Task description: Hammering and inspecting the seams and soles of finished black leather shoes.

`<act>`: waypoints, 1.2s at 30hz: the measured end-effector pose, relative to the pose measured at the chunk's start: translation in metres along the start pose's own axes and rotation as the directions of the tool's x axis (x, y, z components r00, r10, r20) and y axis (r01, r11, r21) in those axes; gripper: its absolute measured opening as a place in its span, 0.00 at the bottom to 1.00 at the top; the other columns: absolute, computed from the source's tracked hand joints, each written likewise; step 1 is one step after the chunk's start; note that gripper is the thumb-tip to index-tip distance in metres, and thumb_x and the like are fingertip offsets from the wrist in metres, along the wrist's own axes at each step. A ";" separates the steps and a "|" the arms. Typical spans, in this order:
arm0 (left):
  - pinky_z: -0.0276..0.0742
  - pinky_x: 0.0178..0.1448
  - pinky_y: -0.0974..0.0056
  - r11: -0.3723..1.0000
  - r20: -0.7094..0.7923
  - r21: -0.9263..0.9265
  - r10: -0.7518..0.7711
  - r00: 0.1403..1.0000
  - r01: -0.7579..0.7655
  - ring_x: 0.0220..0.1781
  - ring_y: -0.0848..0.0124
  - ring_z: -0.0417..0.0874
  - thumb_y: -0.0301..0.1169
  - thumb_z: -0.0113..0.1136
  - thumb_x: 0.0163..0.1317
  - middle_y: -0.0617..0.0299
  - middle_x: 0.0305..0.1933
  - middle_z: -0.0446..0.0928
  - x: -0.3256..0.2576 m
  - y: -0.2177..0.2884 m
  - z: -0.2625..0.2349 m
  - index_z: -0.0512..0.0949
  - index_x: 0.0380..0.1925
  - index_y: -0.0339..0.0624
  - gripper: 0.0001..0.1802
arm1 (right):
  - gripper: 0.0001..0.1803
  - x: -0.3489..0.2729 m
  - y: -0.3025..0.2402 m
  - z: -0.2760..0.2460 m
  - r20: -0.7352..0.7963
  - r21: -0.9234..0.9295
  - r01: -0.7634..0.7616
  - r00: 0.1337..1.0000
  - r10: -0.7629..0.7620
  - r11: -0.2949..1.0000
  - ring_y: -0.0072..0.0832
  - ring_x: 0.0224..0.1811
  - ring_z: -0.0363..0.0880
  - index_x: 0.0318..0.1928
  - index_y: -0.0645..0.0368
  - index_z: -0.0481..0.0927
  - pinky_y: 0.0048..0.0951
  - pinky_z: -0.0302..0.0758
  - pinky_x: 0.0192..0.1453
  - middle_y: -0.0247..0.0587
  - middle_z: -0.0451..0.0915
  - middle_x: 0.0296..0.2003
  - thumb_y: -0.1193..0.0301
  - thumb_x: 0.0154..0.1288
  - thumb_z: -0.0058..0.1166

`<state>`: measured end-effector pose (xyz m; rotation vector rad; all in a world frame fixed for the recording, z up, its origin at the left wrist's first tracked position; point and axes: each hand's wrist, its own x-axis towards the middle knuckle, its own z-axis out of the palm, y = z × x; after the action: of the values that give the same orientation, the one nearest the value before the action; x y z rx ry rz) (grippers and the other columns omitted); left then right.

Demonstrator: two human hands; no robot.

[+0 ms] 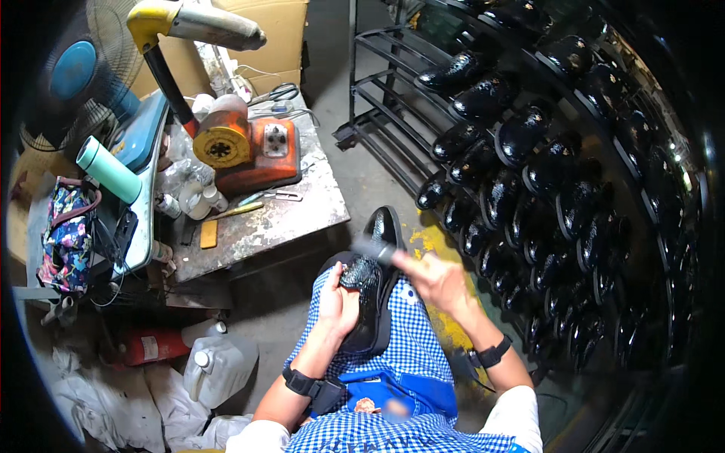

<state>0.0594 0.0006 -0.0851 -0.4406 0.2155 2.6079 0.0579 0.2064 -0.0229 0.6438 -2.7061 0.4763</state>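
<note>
- A glossy black shoe (366, 275) lies on the person's blue checked apron (419, 336), toe pointing far.
- The left hand (337, 303) grips its left side.
- The right hand (438, 283) clasps a blurred grey tool (374, 249) over it; contact I can't tell.
- Far left, an orange machine (260, 151) stands on a table (321, 200).
- At right, a rack (353, 68) holds more black shoes (523, 134).

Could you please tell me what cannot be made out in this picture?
Head view:
- Blurred tool: apparent motion smears its shape, and the right hand covers its gripped end.
- Black shoe: the left hand hides part of its side.
- Fan: the dark lens rim cuts off its left edge.
</note>
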 end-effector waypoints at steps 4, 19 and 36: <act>0.65 0.63 0.57 0.993 0.103 -0.101 -0.049 0.994 0.059 0.54 0.60 0.73 0.43 0.39 0.67 0.50 0.51 0.74 -0.004 -0.012 0.020 0.71 0.47 0.33 0.23 | 0.16 -0.041 0.090 0.009 -0.396 0.343 -0.389 0.765 0.508 0.855 0.28 0.24 0.78 0.54 0.54 0.74 0.31 0.74 0.28 0.37 0.78 0.25 0.69 0.66 0.45; 0.73 0.43 0.56 -0.410 0.478 0.725 -0.279 0.833 -0.553 0.37 0.51 0.76 0.31 0.49 0.62 0.41 0.34 0.74 -0.038 -0.022 0.102 0.70 0.44 0.34 0.13 | 0.08 -0.120 0.031 -0.068 -0.231 0.939 -0.134 0.435 0.870 0.317 0.09 0.11 0.52 0.42 0.61 0.74 0.14 0.48 0.13 0.25 0.63 0.16 0.73 0.64 0.48; 0.78 0.45 0.60 -0.358 0.894 0.180 -0.329 0.305 -0.916 0.37 0.59 0.83 0.26 0.62 0.47 0.54 0.30 0.81 -0.042 -0.138 0.162 0.76 0.41 0.34 0.18 | 0.31 -0.208 -0.033 -0.097 -0.119 0.972 -0.145 0.370 0.921 0.184 0.29 0.42 0.75 0.48 0.70 0.73 0.27 0.69 0.50 0.39 0.77 0.40 0.74 0.39 0.64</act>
<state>0.1173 0.1393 0.0710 1.9372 2.3413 1.5909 0.2724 0.2935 -0.0064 -0.5794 -1.5226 1.9467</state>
